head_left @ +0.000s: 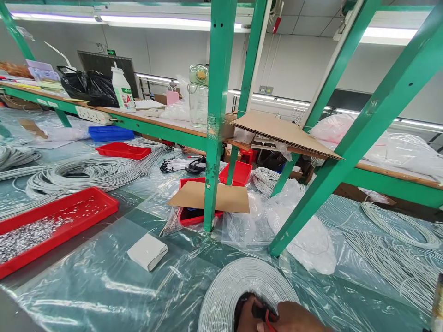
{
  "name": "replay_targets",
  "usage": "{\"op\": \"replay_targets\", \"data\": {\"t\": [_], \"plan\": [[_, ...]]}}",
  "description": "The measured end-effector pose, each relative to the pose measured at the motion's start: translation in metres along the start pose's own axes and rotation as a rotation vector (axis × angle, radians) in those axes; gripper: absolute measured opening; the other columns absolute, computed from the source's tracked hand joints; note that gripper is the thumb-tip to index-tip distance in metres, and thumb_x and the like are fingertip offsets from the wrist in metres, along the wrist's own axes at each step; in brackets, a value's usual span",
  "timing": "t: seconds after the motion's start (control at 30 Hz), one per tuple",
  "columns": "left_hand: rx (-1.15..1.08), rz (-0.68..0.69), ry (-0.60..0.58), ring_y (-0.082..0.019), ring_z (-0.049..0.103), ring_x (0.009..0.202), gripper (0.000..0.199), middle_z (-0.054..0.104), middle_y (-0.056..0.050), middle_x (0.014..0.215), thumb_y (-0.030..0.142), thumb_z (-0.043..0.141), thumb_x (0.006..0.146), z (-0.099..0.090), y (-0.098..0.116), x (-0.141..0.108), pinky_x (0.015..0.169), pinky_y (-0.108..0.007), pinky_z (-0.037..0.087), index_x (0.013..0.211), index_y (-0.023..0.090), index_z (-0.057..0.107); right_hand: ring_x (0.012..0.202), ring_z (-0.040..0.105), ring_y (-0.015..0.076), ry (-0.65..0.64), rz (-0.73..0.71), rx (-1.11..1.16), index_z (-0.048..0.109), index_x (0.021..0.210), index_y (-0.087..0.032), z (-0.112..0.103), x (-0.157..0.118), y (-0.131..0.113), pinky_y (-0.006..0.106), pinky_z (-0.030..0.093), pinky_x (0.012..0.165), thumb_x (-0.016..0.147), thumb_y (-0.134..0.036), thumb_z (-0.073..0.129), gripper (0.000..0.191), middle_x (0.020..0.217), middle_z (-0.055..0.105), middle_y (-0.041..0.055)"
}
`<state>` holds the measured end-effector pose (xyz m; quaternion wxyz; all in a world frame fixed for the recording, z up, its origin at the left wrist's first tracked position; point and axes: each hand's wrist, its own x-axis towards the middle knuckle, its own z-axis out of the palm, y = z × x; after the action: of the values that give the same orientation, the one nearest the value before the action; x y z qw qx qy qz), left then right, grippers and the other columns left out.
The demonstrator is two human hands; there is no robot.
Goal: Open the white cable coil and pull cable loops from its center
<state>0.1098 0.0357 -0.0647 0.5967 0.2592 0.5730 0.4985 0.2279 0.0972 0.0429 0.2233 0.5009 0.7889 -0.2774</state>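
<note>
A large flat coil of pale grey cable (221,288) lies on the plastic-covered table at the bottom of the head view. Over its centre hole is my left hand (247,314), closed and partly cut off by the lower edge; what its fingers hold is hidden. Beside it, touching or nearly so, my right hand (299,317) is closed around a small black-and-red hand tool (269,317). Only part of the tool shows, so its exact kind cannot be made out. A small white box (147,251) sits to the left beyond the coil.
Green posts (216,115) rise from the table. At left is a long red tray (58,226) of small metal pieces, with cable coils (83,175) behind. Cardboard (228,198) covers a red bin. Plastic bags (308,240) and loose cables (387,263) lie right. A bottle (199,101) stands on the shelf.
</note>
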Motion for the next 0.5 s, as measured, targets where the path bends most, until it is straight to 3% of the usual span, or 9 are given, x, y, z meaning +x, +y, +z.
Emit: {"op": "replay_targets", "data": {"t": [0.23, 0.5], "plan": [[0.113, 0.169, 0.024, -0.023, 0.053, 0.082, 0.017, 0.06, -0.002, 0.072, 0.014, 0.061, 0.054, -0.005, -0.001, -0.008, 0.081, -0.033, 0.035, 0.068, 0.019, 0.053, 0.074, 0.066, 0.0293, -0.016, 0.01, -0.056, 0.066, 0.077, -0.013, 0.0, 0.007, -0.01, 0.033, 0.046, 0.058, 0.064, -0.075, 0.044, 0.067, 0.075, 0.067, 0.0166], [0.053, 0.07, 0.039, -0.028, 0.051, 0.103, 0.032, 0.062, -0.004, 0.089, 0.018, 0.072, 0.049, -0.009, -0.013, -0.005, 0.099, -0.037, 0.03, 0.079, 0.02, 0.06, 0.074, 0.064, 0.0255, 0.042, 0.021, 0.043, 0.061, 0.067, -0.015, -0.013, -0.003, -0.016, 0.03, 0.045, 0.058, 0.06, -0.063, 0.057, 0.049, 0.07, 0.064, 0.0096]]}}
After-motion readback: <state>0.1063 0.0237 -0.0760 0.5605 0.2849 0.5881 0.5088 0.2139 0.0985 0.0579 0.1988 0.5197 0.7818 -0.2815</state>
